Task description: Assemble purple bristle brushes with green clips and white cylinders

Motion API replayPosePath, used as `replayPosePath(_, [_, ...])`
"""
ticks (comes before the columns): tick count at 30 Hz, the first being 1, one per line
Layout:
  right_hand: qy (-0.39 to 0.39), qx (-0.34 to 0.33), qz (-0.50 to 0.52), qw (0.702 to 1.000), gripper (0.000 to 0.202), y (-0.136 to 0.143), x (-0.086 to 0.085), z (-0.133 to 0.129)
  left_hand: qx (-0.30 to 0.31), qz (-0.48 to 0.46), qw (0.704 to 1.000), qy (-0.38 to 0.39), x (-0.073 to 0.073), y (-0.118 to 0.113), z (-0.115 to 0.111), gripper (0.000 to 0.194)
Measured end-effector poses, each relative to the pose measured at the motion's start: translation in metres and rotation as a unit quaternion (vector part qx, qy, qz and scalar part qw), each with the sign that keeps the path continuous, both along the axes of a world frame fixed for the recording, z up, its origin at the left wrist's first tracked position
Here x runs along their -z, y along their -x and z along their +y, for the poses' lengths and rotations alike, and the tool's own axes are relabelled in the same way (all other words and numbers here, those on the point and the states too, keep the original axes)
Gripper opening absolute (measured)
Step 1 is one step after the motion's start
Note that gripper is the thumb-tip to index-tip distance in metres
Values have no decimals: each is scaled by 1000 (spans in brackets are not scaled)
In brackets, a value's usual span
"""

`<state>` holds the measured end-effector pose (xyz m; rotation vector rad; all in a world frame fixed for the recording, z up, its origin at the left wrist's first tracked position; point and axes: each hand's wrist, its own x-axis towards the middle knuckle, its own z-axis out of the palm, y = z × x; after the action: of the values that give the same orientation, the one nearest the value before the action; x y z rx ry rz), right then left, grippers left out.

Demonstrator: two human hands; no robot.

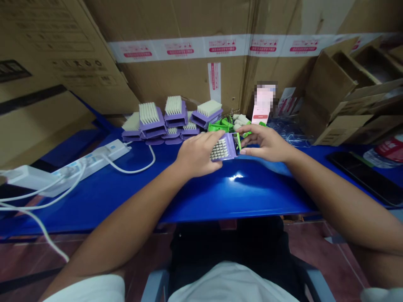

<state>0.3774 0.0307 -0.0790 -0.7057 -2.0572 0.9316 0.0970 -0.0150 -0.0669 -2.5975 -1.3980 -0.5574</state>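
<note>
My left hand (pixel 199 154) is closed around a purple plastic brush head (pixel 231 147), whose rows of pale bristles face up and to the left. At the open right end of that brush head is a small green plastic piece (pixel 238 141). The thumb and fingertips of my right hand (pixel 264 143) are closed on this green piece; how far it sits inside the purple part I cannot tell. Just behind my hands lies a pile of loose green parts (pixel 222 125) and whitish-grey parts (pixel 241 121). Several more purple brush heads (pixel 152 122) are stacked behind my left hand, bristles mostly upward.
A white power strip (pixel 91 163) with cables lies left on the blue table (pixel 201 197). Cardboard boxes (pixel 185 79) wall off the back. Clear plastic pieces (pixel 291 132) and a lit pink screen (pixel 263 105) are back right. A black phone (pixel 365 176) and red-labelled bottle (pixel 388 152) lie right.
</note>
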Motion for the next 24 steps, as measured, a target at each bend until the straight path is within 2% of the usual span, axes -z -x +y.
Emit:
replayPosePath(7, [30, 28, 18, 999, 63, 5, 3, -2, 1, 0, 1000, 2, 0, -1, 0, 87])
replayPosePath(16, [92, 0, 51, 994, 60, 8, 7, 1, 5, -1, 1000, 0, 0, -1, 0, 86])
replayPosePath(24, [108, -4, 55, 993, 59, 7, 7, 0, 7, -4, 1000, 3, 0, -1, 0, 86])
